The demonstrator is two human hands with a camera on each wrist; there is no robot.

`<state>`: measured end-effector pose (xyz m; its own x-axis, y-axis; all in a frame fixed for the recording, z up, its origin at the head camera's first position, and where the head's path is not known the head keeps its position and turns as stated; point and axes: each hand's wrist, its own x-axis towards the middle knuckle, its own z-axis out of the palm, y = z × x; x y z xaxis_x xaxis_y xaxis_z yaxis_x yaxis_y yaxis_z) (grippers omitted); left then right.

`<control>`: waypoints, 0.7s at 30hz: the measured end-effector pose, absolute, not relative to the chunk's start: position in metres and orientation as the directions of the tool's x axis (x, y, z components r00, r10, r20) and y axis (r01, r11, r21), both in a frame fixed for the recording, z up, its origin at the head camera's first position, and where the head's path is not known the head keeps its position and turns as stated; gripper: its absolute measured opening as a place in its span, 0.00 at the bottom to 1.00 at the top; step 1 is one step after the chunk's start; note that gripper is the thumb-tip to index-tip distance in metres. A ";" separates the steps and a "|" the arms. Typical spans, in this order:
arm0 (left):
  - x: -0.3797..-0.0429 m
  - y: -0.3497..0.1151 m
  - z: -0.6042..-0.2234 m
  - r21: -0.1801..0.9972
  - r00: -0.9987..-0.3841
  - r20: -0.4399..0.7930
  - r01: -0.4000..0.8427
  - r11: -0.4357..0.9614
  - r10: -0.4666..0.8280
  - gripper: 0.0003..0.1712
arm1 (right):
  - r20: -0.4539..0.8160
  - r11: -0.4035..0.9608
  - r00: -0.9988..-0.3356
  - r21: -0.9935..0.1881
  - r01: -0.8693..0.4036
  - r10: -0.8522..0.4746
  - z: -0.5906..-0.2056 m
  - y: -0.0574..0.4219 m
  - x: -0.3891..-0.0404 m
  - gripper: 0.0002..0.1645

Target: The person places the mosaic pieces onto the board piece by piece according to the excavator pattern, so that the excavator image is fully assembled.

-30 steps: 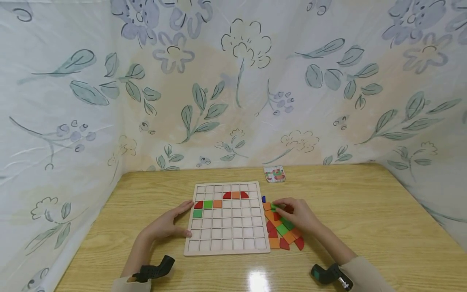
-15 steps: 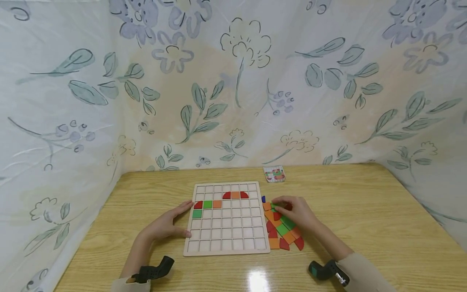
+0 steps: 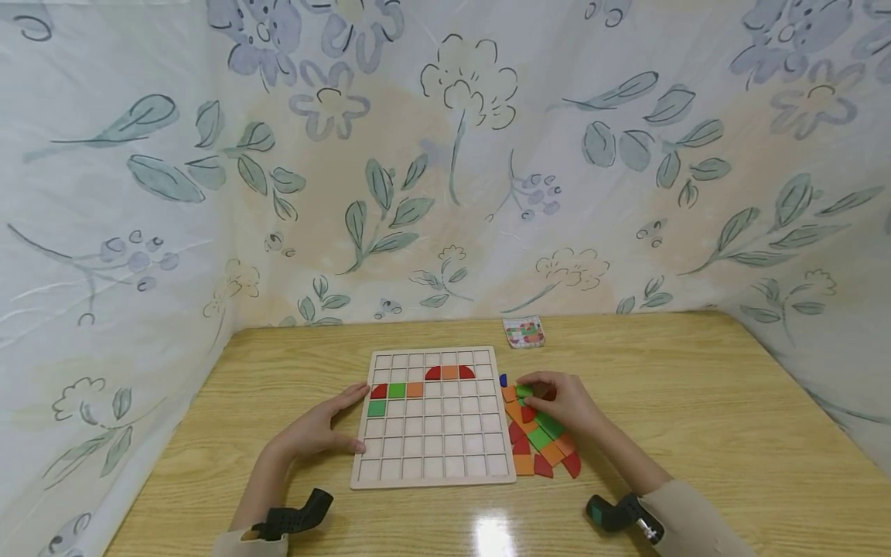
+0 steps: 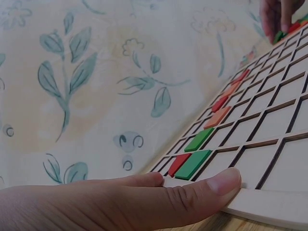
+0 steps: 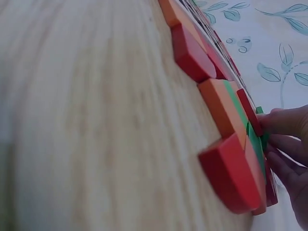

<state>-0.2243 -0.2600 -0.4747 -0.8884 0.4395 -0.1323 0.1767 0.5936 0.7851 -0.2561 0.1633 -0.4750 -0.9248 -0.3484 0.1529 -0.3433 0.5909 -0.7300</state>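
In the head view a square wooden grid board (image 3: 452, 445) lies on the table, with red, green and orange tiles in some of its upper cells. My left hand (image 3: 316, 425) rests at its left edge, fingers and thumb spread. The left wrist view has the thumb (image 4: 211, 190) lying along the board's rim. Over the pile of loose tiles (image 3: 539, 439) right of the board is my right hand (image 3: 567, 404). Its thumb and fingertips pinch a small green tile (image 3: 524, 392) at the top of the pile. In the right wrist view, the fingers partly cover this green tile.
A small printed pattern card (image 3: 524, 333) lies behind the board's right corner. A blue piece (image 3: 503, 381) sits at the pile's far end. Flowered cloth (image 3: 445, 232) hangs around the wooden table (image 3: 668, 387) at the back and sides.
The right hand stays over the tile pile, its fingertips shifting slightly at the green tile. The left hand and the board have kept their places.
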 end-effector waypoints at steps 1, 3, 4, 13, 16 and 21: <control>-0.224 -0.260 -0.475 0.784 -0.888 -0.130 0.179 0.594 0.440 0.55 | 0.147 0.589 -0.926 -0.734 -0.339 -0.349 -0.475 0.163 -0.256 0.17; -0.224 -0.260 -0.475 0.783 -0.888 -0.127 0.183 0.595 0.441 0.55 | 0.138 0.585 -0.927 -0.740 -0.331 -0.350 -0.475 0.164 -0.257 0.17; -0.223 -0.260 -0.475 0.784 -0.888 -0.127 0.184 0.594 0.442 0.55 | 0.135 0.585 -0.926 -0.741 -0.330 -0.352 -0.475 0.164 -0.257 0.17; -0.223 -0.260 -0.476 0.781 -0.892 -0.132 0.175 0.600 0.433 0.54 | 0.133 0.578 -0.925 -0.747 -0.329 -0.355 -0.479 0.166 -0.258 0.17; -0.223 -0.260 -0.477 0.779 -0.893 -0.129 0.178 0.602 0.432 0.54 | 0.124 0.571 -0.928 -0.757 -0.317 -0.352 -0.479 0.165 -0.258 0.17; -0.223 -0.260 -0.477 0.776 -0.893 -0.123 0.185 0.603 0.433 0.54 | 0.104 0.544 -0.932 -0.787 -0.291 -0.349 -0.478 0.165 -0.258 0.17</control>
<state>-0.2231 -0.2603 -0.4767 -0.8929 0.4329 -0.1234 0.1849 0.6026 0.7763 -0.2583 0.1654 -0.4777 -0.9315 -0.3486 0.1038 -0.2913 0.5441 -0.7868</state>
